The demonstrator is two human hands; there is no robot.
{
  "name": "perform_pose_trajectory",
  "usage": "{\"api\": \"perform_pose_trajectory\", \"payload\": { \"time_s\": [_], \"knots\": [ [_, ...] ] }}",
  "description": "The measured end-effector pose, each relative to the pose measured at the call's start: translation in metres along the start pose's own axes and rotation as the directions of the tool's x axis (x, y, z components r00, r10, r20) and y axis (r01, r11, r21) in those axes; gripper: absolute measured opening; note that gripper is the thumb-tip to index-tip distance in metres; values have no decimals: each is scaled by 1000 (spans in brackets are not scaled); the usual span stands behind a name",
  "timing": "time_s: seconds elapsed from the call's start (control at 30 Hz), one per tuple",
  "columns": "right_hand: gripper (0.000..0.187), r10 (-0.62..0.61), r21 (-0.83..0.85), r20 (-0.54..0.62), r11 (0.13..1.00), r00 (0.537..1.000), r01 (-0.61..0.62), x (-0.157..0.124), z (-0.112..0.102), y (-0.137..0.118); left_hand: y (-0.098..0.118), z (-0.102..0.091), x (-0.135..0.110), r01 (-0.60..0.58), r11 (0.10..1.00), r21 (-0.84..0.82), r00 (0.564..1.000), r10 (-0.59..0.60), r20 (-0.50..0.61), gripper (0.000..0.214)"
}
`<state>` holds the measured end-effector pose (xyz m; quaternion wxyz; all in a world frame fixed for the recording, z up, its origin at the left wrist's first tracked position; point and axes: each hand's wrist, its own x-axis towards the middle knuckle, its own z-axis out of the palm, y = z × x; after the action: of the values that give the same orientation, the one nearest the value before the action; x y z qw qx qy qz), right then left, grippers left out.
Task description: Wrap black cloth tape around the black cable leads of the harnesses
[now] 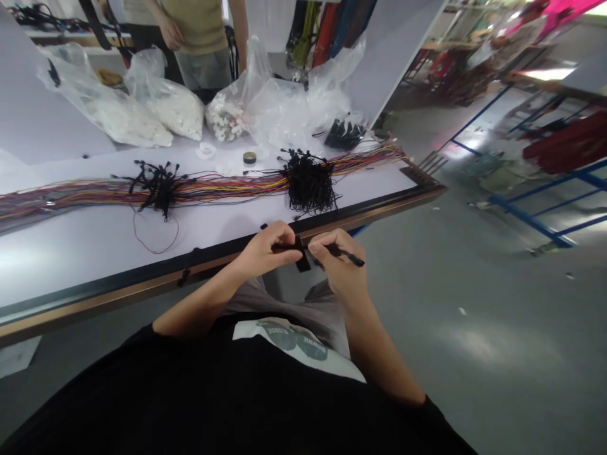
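My left hand (271, 248) and my right hand (337, 254) meet just over the table's front edge, both closed in a pinch. Between the fingertips hangs a short flat black strip (303, 262), which looks like tape. A black cable (353, 257) with a connector at its end sticks out of my right hand. My left hand pinches the other side of this black piece; its fingers partly hide it. Beyond my hands, a bundle of black cables (310, 183) with small connectors lies on the long wire harness (232, 186).
Another cluster of black connectors (159, 186) sits farther left on the wires. A tape roll (249, 157) lies behind the harness. Clear plastic bags (177, 110) of white parts line the back. A person (199, 38) stands opposite. Blue-framed racks (535, 218) are at right.
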<state>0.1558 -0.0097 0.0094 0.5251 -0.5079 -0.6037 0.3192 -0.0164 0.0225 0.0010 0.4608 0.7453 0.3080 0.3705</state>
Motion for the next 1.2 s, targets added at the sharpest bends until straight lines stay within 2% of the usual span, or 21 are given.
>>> {"api": "perform_pose_trajectory", "payload": {
  "time_s": [0.07,0.17,0.23,0.3,0.33,0.37,0.4,0.47,0.5,0.53,0.63,0.7,0.77,0.8,0.83,0.87,0.97,1.03,1.1,1.17,1.2],
  "knots": [
    [16,80,61,47,995,996,-83,0,2,2,-1,11,4,30,998,64,985,-18,-174,12],
    [14,153,-27,66,988,986,-151,1,5,3,2,26,5,11,992,129,966,23,-258,8],
    [11,109,-149,-15,983,994,-110,2,5,1,4,30,4,40,998,56,942,-19,-334,5],
    [10,29,-228,-84,973,996,-47,2,4,-1,5,28,4,112,984,-138,897,-160,-413,14],
    [11,1,-238,-89,971,996,-22,2,4,-3,5,25,5,154,954,-257,882,-250,-400,23],
    [12,-12,-230,-71,973,997,-4,1,4,-3,5,23,6,199,906,-373,882,-332,-336,28],
    [13,-13,-212,-43,977,999,3,0,5,-4,4,21,8,253,844,-473,893,-392,-223,30],
    [15,8,-174,-2,985,1000,-8,-2,7,-4,1,19,10,370,718,-590,903,-426,48,33],
    [16,29,-155,-3,988,1000,-29,-2,8,-2,-1,20,11,407,674,-617,897,-421,132,34],
    [17,60,-128,-16,990,998,-61,-2,8,-1,-2,21,10,414,660,-627,897,-415,154,35],
    [22,191,33,-91,982,977,-188,1,8,4,-1,23,3,317,746,-586,922,-386,7,34],
    [24,250,117,-114,965,962,-236,5,3,6,3,18,-4,235,849,-473,955,-292,-49,47],
    [24,250,83,-103,967,963,-243,8,-2,6,6,9,-9,158,930,-332,987,-152,43,68],
    [24,244,44,-83,970,966,-241,8,-5,5,7,5,-10,126,953,-277,989,-99,111,69],
    [24,237,12,-61,972,970,-237,9,-6,4,6,3,-9,107,966,-234,986,-73,149,63],
    [24,231,-3,-44,973,972,-231,8,-7,3,5,2,-8,104,972,-212,987,-75,140,52],
    [24,220,39,-24,975,975,-219,6,-4,2,-1,8,0,110,983,-146,990,-122,-75,19],
    [24,218,91,-2,972,976,-217,4,0,3,-2,17,4,100,990,-95,975,-116,-188,11],
    [23,220,106,65,968,973,-226,3,4,5,0,26,4,98,994,-46,963,-107,-247,6],
    [21,190,26,87,981,978,-193,3,5,6,2,32,2,114,993,-33,946,-118,-303,5],
    [19,155,-41,59,987,986,-153,3,5,6,3,33,1,126,990,-66,935,-140,-324,3]
  ]
}}
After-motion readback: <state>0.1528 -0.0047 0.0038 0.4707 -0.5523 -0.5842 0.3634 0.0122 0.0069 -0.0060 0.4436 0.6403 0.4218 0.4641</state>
